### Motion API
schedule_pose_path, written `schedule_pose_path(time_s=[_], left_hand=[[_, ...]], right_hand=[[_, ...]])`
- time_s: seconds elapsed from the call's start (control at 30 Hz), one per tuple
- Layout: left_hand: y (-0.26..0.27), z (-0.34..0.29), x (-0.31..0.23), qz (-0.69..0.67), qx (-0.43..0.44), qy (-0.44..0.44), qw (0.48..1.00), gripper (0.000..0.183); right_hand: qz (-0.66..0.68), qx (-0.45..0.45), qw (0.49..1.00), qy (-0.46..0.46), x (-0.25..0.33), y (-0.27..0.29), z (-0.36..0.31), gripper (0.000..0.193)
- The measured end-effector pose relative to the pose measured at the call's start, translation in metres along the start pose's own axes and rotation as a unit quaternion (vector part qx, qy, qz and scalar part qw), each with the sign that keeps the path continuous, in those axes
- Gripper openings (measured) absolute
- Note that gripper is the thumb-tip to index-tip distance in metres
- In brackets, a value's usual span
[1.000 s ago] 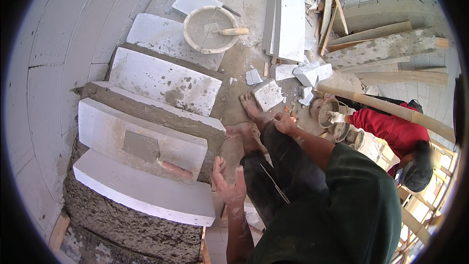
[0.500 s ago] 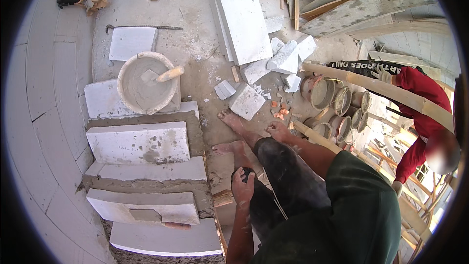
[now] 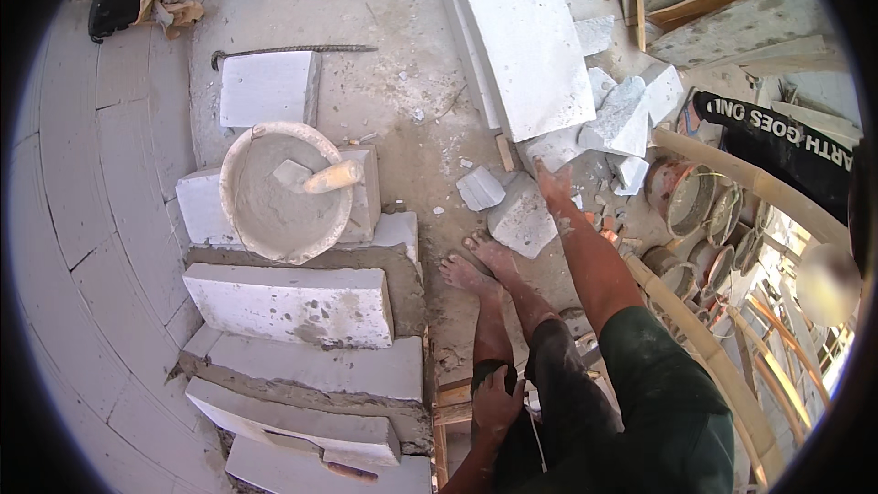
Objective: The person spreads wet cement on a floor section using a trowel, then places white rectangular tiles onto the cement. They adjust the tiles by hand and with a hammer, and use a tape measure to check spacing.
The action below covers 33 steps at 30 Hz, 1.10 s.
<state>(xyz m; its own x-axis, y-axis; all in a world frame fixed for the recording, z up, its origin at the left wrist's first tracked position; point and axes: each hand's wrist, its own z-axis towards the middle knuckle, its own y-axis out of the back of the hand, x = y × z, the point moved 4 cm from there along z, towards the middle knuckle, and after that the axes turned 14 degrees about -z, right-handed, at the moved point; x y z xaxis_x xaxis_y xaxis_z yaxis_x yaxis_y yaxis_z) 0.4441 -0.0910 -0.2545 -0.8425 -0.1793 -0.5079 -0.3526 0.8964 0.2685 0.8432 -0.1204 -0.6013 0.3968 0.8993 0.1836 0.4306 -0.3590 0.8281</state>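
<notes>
My right hand (image 3: 554, 185) reaches forward, fingers apart, to the near edge of a pile of broken white blocks (image 3: 615, 116). Whether its fingertips touch a block is not clear. Just below it lies a chunky block piece (image 3: 523, 217). My left hand (image 3: 497, 404) rests on my left knee, thumb spread and nothing held. To the left, a round tub (image 3: 236, 220) of grey mortar stands on blocks, a trowel (image 3: 334, 177) with a wooden handle lying in it. Another trowel (image 3: 352, 471) lies on the lower steps.
White block steps (image 3: 288, 306) with mortar joints run along the left wall (image 3: 82, 174). Long white slabs (image 3: 521, 46) lie ahead. A metal bar (image 3: 302, 49) rests beyond the tub. On the right are several buckets (image 3: 686, 201), a curved pole (image 3: 777, 178) and a person's blurred head (image 3: 828, 284).
My right hand has moved forward from beside my knee to the broken blocks, and its fingers have spread. My left hand stays on the knee. The view has shifted; the other person's red sleeves no longer show.
</notes>
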Motion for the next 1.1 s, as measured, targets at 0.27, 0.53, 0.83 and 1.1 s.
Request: schedule_pose_path(time_s=[0.27,0.53,0.83,1.1], left_hand=[[0.010,0.006,0.000,0.084,-0.017,-0.025,0.996,0.049],[0.012,-0.002,-0.003,0.031,-0.031,-0.040,0.998,0.049],[0.067,0.003,-0.009,-0.192,-0.065,0.000,0.979,0.054],[0.107,0.012,-0.031,-0.291,-0.079,0.027,0.953,0.058]], right_hand=[[-0.078,-0.033,0.973,-0.215,0.028,-0.050,0.021,0.128],[-0.205,0.017,0.945,0.252,0.024,0.035,-0.088,0.080],[0.020,0.284,0.900,0.331,0.143,0.050,-0.255,0.043],[0.005,0.269,0.910,0.317,0.218,0.017,-0.213,0.032]])
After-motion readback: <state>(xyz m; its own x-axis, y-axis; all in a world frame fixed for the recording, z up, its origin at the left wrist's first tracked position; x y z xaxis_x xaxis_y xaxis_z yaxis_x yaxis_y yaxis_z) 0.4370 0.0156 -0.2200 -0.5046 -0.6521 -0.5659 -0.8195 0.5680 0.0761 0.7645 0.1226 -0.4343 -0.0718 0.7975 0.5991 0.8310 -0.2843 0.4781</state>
